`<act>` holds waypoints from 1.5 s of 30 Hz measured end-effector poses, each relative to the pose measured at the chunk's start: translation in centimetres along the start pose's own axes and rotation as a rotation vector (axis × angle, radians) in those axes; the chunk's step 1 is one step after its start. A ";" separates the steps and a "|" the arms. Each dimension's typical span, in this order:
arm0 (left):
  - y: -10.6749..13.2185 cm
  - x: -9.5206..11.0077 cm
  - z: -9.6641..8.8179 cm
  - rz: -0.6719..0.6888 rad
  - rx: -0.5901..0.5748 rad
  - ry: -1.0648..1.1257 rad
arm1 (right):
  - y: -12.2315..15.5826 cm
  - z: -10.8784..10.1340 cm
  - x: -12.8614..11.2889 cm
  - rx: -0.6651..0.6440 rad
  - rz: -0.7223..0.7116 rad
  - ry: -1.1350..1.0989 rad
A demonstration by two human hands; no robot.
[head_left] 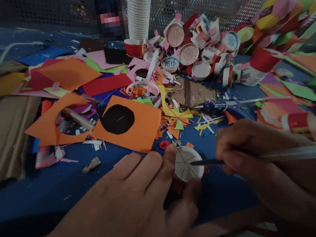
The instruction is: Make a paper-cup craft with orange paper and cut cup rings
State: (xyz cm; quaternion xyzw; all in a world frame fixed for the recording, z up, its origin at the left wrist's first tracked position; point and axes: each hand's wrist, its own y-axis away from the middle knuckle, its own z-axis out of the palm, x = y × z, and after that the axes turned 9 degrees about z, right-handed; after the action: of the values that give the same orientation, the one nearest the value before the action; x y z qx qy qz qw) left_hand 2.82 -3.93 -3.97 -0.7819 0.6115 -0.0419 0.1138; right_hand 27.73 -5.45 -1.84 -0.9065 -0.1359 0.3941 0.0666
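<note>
At five o'clock, the left hand (139, 192) pinches the round white piece (185, 168); keep it steady, since the right hand (277, 180) grips the pen (299, 153).

Stretches left grip (136, 191) back-side up, thumb (186, 209) parted from index finger (169, 160). Curls right grip (283, 183) into a pinch.

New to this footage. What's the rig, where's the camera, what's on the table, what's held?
No machine: one picture, from a camera on a person's head, looking forward and down at their bare hands. The left hand steadies a small paper cup, its round white end marked with dark lines. The right hand holds a pen, tip at those lines. The blue table carries orange paper, brown cardboard, scraps and heaped cups.
</note>
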 end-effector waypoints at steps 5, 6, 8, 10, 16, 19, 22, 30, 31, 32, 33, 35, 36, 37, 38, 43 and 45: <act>0.1 0.0 0.1 -0.008 -0.002 -0.003 | 0.0 -0.1 -0.2 0.004 -0.012 0.034; 0.1 0.0 0.1 -0.006 -0.009 -0.004 | 0.0 -0.2 -0.2 0.004 -0.015 0.050; 0.1 0.0 0.1 -0.008 -0.016 -0.002 | 0.0 -0.3 -0.4 -0.001 -0.027 0.087; 0.1 0.1 0.1 -0.012 -0.027 0.009 | -0.1 -0.6 -0.6 -0.015 -0.044 0.114; -0.1 0.1 -0.2 -0.012 -0.022 0.052 | -0.6 -1.2 -1.0 -0.091 -0.097 0.164; -0.1 0.0 -0.3 -0.022 -0.015 0.062 | -1.0 -1.3 -1.5 -0.112 -0.086 0.110; -0.1 0.0 -0.3 -0.038 0.007 0.061 | -1.5 -1.5 -2.0 -0.066 -0.040 0.081; 0.1 0.1 -0.3 -0.029 -0.023 0.009 | -3.0 -0.6 -1.2 -0.064 -0.057 -0.012; 0.1 0.2 -0.3 -0.026 -0.016 0.007 | -3.1 -0.4 -0.9 -0.064 -0.052 -0.022; 0.2 0.2 -0.3 -0.024 -0.001 0.006 | -3.0 -0.3 -0.7 -0.063 -0.050 -0.037; 0.2 0.3 -0.2 -0.027 0.015 0.003 | -3.0 -0.3 -0.5 -0.054 -0.047 -0.052; 0.2 0.3 0.0 -0.037 0.046 -0.004 | -2.9 -0.3 -0.3 -0.041 -0.037 -0.073; 0.2 0.3 0.2 -0.041 0.060 -0.005 | -2.9 -0.3 -0.3 -0.043 -0.031 -0.078; 0.1 0.2 0.3 -0.047 0.069 -0.001 | -2.8 -0.3 -0.3 -0.048 -0.028 -0.080; 0.1 0.2 0.3 -0.050 0.070 0.004 | -2.8 -0.3 -0.3 -0.059 -0.035 -0.081; 0.0 -0.2 0.1 0.001 0.035 0.029 | -2.9 -0.3 -0.6 -0.090 -0.069 -0.070; 0.0 -0.3 0.0 0.009 0.042 0.032 | -3.0 -0.2 -0.5 -0.096 -0.074 -0.064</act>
State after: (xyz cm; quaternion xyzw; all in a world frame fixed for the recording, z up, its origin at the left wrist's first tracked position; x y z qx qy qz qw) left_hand 2.75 -3.67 -3.92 -0.7758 0.6158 -0.0666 0.1205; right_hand 26.99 -2.78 -0.65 -0.8899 -0.1903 0.4133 0.0332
